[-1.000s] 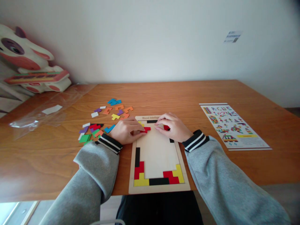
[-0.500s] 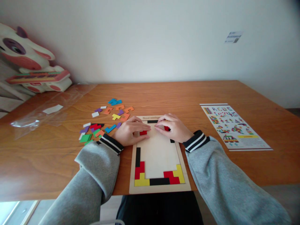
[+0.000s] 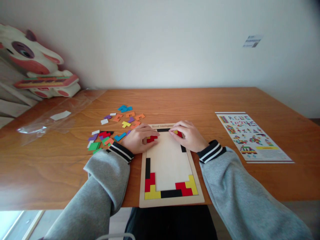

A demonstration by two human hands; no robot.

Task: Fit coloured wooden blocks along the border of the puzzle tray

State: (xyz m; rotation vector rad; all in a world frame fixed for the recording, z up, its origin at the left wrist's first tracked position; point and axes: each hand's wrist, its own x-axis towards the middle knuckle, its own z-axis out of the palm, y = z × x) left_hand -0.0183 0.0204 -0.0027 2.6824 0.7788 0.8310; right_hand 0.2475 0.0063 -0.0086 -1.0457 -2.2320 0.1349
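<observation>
Pale wood frames the puzzle tray (image 3: 171, 200) at the worktop's (image 3: 175, 103) near edge, with red, yellow and black pieces along its bottom. At its far end, the left hand (image 3: 137, 139) presses curled fingers on a red piece (image 3: 151, 138), while the right hand (image 3: 188, 136) pinches another red piece (image 3: 179, 134). Loose coloured pieces (image 3: 117, 126) lie left; an instruction sheet (image 3: 250, 136) lies right.

Soft, even daylight, sharp centre, edges bent and slightly blurred.
</observation>
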